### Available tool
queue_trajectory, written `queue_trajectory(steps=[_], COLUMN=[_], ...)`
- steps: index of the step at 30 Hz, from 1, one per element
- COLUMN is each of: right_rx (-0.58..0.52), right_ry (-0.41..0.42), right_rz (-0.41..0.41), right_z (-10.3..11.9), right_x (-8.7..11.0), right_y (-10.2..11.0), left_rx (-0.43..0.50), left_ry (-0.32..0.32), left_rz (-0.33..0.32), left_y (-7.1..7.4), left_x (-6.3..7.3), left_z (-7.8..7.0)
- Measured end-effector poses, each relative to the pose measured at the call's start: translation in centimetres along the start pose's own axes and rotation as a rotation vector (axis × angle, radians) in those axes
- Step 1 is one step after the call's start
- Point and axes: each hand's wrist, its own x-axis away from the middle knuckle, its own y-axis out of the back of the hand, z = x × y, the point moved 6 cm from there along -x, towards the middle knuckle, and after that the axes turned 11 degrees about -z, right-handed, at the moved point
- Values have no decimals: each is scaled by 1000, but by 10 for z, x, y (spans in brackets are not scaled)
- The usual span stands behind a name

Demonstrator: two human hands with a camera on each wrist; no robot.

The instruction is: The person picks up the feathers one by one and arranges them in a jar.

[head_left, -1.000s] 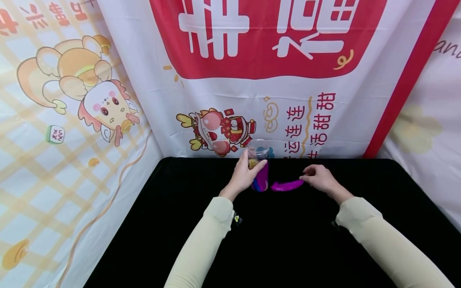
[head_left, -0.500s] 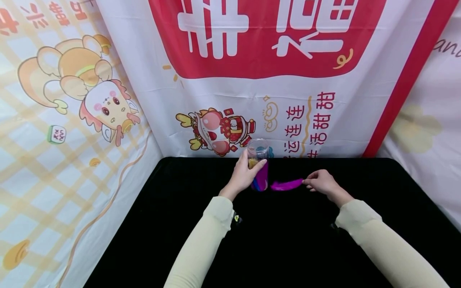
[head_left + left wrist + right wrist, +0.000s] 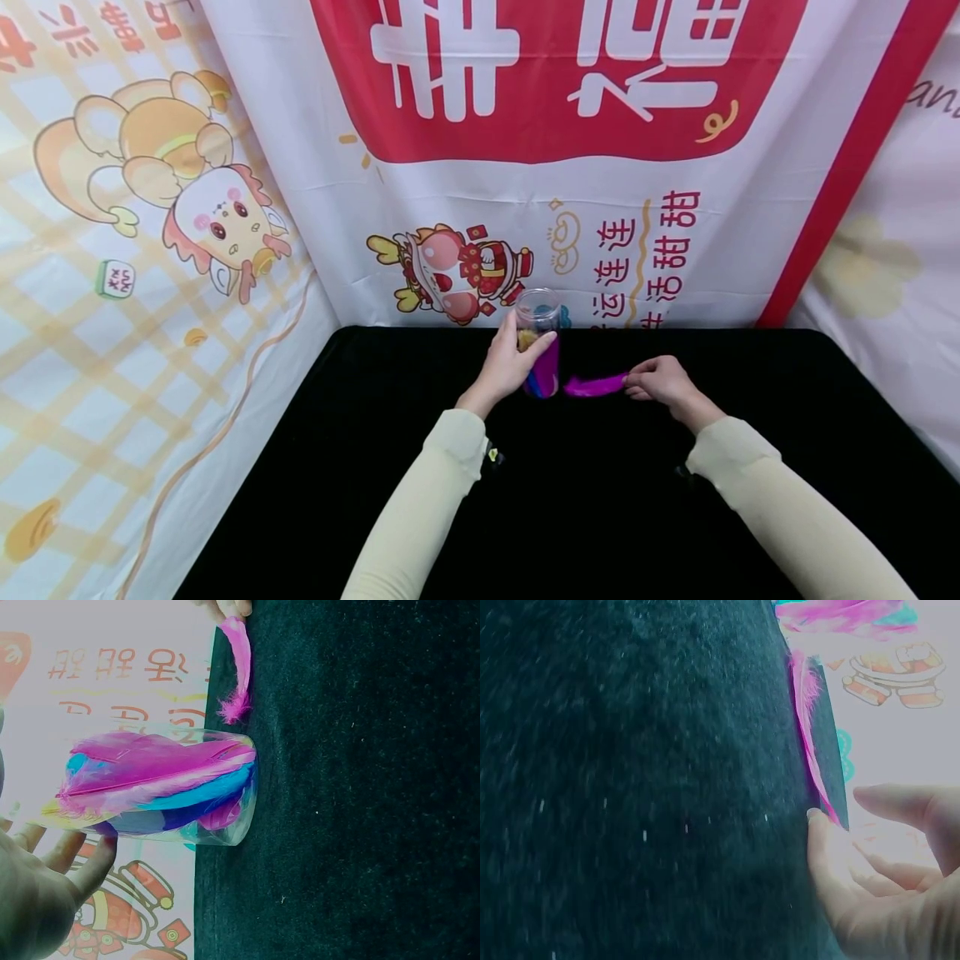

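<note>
A clear plastic jar (image 3: 545,367) stands upright near the table's back edge, with magenta, blue and yellow feathers inside, seen closely in the left wrist view. My left hand (image 3: 510,362) holds it from the left side, thumb across the front. To its right, a loose magenta feather (image 3: 594,386) lies on the black cloth, its fluffy end toward the jar. My right hand (image 3: 660,382) is at the feather's thin end. In the right wrist view, the feather's tip is at the fingertips (image 3: 819,825), while the thumb stands apart from them.
A black cloth (image 3: 570,517) covers the table. Behind it hangs a white and red printed banner (image 3: 465,192). A checked printed sheet (image 3: 150,350) hangs at the left, and another pale sheet (image 3: 885,267) at the right.
My right hand shifts slightly right, then back left over the feather's thin end, with its fingers lower than before. The feather and the jar stay in place, and my left hand keeps its hold.
</note>
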Motion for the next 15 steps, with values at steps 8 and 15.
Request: queue_trajectory(steps=[8, 15], right_rx=[-102, -171], right_ry=[-9, -19], right_rz=[-13, -21], right_z=[1, 0], right_x=[-7, -14], right_y=[-15, -27], left_rx=[-9, -19], left_ry=[4, 2], left_rz=[2, -1], left_y=[-1, 0], left_x=[-2, -2], left_z=[1, 4])
